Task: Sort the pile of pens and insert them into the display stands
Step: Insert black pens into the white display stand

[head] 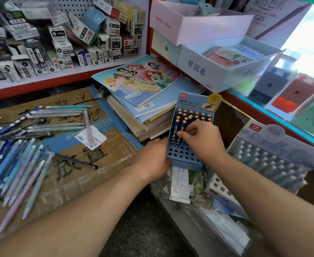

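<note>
Inserting: left hand (153, 160) grips the blue display stand (186, 156), toward three o'clock; right hand's (203, 141) curled fingers (182, 134) pinch a blue pen (183, 125) into it. Next likely needs another from the nine-o'clock pile (23, 145).

L grip (153, 160), R grip (202, 140) & forearms (89, 216) all bare.

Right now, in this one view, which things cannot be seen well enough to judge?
All in the head view:
- Blue pen: lower part hidden under the right hand that pinches it; seated or not, unclear.
- Left hand: fingertips hidden behind the blue display stand it holds.
- Pile of pens: cut off by the left edge; count unknown.
- Shelf boxes: print too small to read.
</note>
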Available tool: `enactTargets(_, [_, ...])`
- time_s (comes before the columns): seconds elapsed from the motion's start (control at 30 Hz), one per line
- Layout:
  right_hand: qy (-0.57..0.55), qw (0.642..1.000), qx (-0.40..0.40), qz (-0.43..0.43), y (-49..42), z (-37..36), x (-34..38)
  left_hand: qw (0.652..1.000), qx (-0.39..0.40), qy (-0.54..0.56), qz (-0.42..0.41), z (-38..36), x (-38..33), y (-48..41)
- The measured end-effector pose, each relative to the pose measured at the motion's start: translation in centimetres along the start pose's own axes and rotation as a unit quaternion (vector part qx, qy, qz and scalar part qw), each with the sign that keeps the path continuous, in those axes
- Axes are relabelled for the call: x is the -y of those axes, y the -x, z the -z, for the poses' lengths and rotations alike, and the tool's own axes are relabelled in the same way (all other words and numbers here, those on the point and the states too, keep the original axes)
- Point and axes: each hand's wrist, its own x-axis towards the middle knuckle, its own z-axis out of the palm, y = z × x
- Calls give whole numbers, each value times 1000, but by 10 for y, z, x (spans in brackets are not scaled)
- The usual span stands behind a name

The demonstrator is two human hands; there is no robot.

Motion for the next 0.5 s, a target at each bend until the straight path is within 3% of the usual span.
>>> enactTargets(0.2, [-26, 1000, 8, 11, 11, 10, 14, 999, -33, 16, -6, 31, 3, 20])
enactTargets(0.33, [-72, 995, 32, 55, 21, 11, 37, 994, -86, 44, 49, 70, 21, 42])
enactTargets(0.5, [-114, 977, 126, 126, 38, -5, 74, 980, -138, 58, 131, 120, 61, 89])
